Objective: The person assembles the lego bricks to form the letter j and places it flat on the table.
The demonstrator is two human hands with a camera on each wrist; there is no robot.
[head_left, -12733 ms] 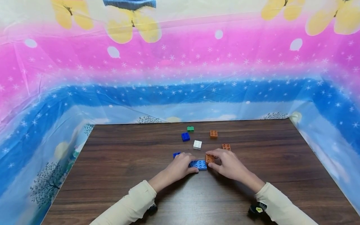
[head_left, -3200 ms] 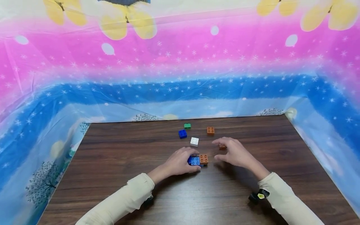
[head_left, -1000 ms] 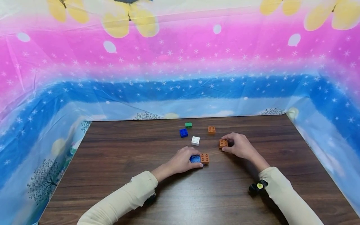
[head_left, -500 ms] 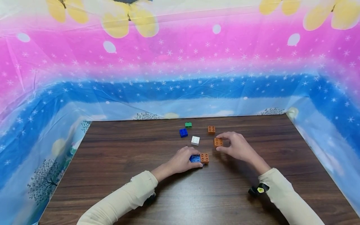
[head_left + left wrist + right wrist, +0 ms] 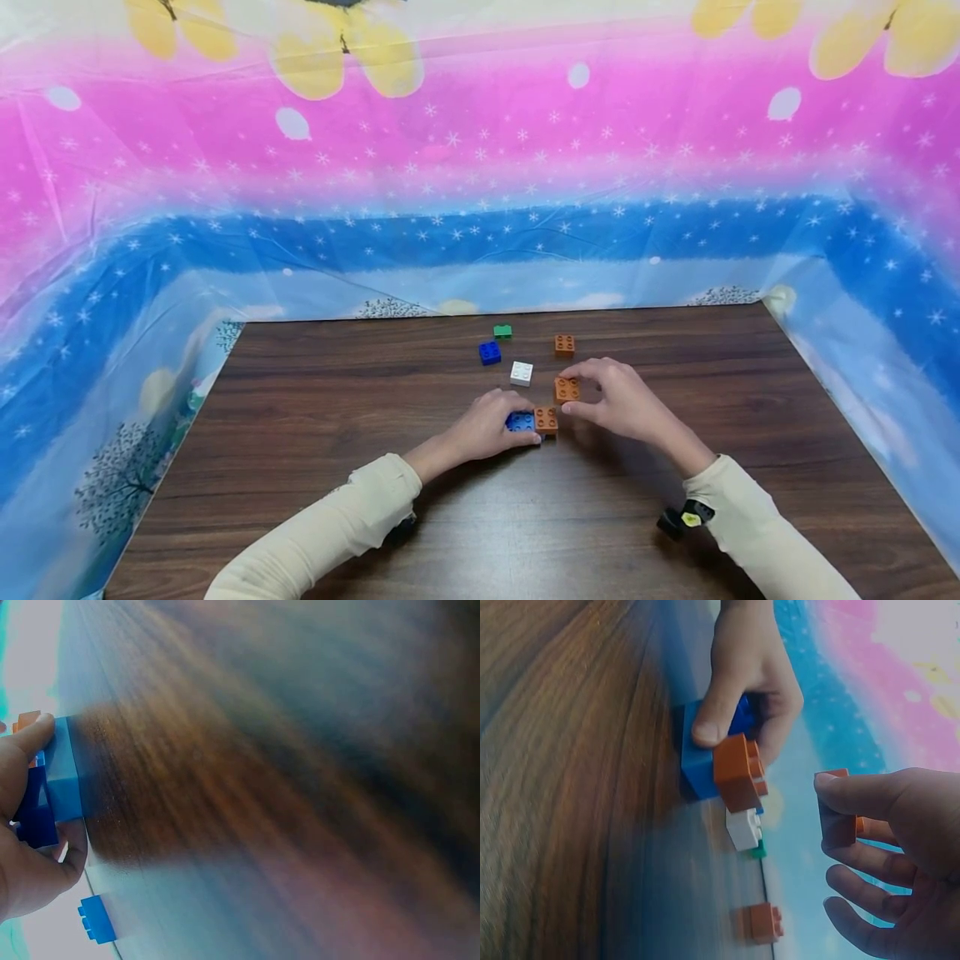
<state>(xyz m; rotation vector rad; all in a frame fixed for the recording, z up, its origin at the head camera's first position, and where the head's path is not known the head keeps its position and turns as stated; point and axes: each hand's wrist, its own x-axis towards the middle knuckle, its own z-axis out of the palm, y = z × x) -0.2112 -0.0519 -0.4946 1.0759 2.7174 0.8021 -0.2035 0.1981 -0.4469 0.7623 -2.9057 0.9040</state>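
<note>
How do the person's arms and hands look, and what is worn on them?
The left sleeve and right sleeve are cream. A black device shows at each wrist; the right one bears a yellow patch. The left hand and right hand are bare.

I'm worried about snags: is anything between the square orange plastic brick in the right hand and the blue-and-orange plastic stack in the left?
Nothing visible: open space separates the orange brick in the right hand from the stack. The square white plastic brick lies outside that gap.
</note>
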